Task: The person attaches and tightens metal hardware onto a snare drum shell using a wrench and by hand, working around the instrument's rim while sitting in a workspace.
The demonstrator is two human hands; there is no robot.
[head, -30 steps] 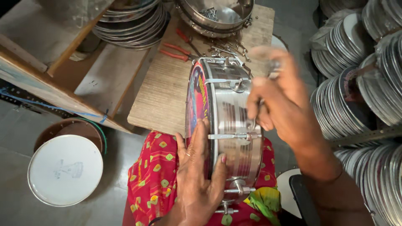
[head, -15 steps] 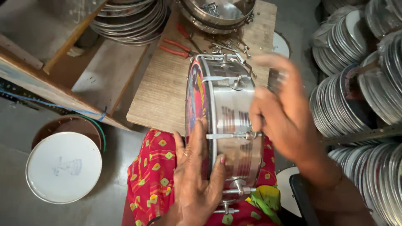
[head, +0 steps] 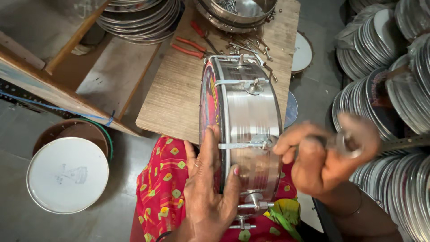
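Note:
A shiny metal frame drum (head: 251,116) with a colourful printed skin stands on edge on my lap, against the wooden board (head: 174,94). My left hand (head: 208,192) grips its near rim, thumb over the shell and fingers on the skin side. My right hand (head: 322,157) is beside the drum's right side, blurred, closed around a small metal tool whose shape I cannot make out, with fingertips at a tension hook and wing nut (head: 257,142). More hooks and nuts ring the shell.
Red-handled pliers (head: 190,45) and loose metal hooks lie on the board by a steel bowl (head: 242,11) of parts. Stacks of metal rims (head: 389,89) fill the right. A white-skinned drum (head: 67,175) lies on the floor at the left.
My right hand has dropped from the drum's upper rim to the middle hook on the right side. The left hand keeps its grip.

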